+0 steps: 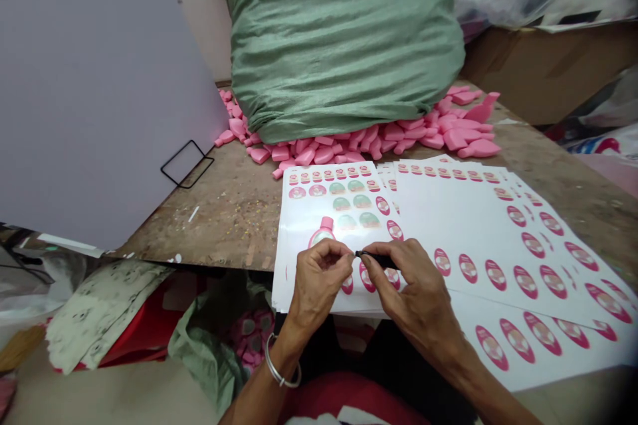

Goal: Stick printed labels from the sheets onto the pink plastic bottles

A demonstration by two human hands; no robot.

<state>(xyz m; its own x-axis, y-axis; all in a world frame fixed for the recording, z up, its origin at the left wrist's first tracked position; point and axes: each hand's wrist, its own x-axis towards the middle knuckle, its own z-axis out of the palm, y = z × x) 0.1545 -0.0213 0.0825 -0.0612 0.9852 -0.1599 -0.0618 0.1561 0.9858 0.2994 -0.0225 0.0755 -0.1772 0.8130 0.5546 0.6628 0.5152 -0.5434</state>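
Worn wooden tabletop (pixel 234 209) crosses the middle of the frame, pink bottle-shaped pieces (pixel 453 136) heaped above centre. Lower centre, the right hand (pixel 416 282) pinches a slim black tool (pixel 383 259), long axis nearly level, tip pointing left at the left hand (pixel 316 285), whose thumb and forefinger press together, contents unclear. Print on the sticker sheets (pixel 443 202) is illegibly small.

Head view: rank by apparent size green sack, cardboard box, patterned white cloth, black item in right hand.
Largest to smallest:
1. Green sack
2. Cardboard box
3. Patterned white cloth
4. Black item, by its visible part; right hand covers some.
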